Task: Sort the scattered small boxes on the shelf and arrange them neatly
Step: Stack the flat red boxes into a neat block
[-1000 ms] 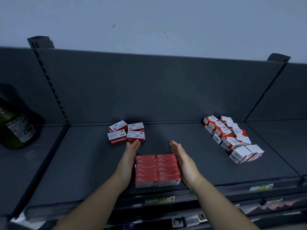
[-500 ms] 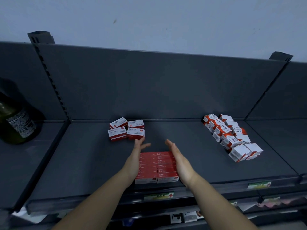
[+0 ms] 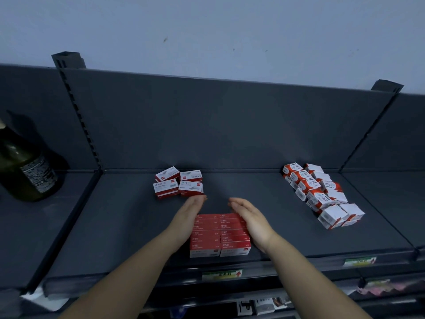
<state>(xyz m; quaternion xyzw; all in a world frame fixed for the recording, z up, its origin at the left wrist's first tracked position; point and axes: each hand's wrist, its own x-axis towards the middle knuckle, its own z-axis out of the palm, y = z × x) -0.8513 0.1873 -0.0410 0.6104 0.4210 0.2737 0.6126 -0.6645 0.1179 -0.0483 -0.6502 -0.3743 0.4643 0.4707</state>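
Note:
A tidy block of flat red boxes (image 3: pixel 219 236) lies in two columns near the front of the dark shelf (image 3: pixel 128 226). My left hand (image 3: pixel 186 217) lies flat against the block's left side, fingers straight. My right hand (image 3: pixel 250 218) lies along its right side, fingers straight too, holding nothing. Just beyond my left fingertips sits a small cluster of red-and-white boxes (image 3: pixel 178 184). A longer, uneven row of red-and-white boxes (image 3: pixel 319 194) runs diagonally on the right part of the shelf.
A dark green bottle (image 3: pixel 25 166) stands on the neighbouring shelf bay at the left. The shelf's back panel (image 3: pixel 218 125) rises behind the boxes. Price labels (image 3: pixel 222 274) sit on the front rail, and lower shelves hold other goods.
Both hands have drawn closer together along the sides of the red block, and the left thumb has folded in. The view has tilted slightly.

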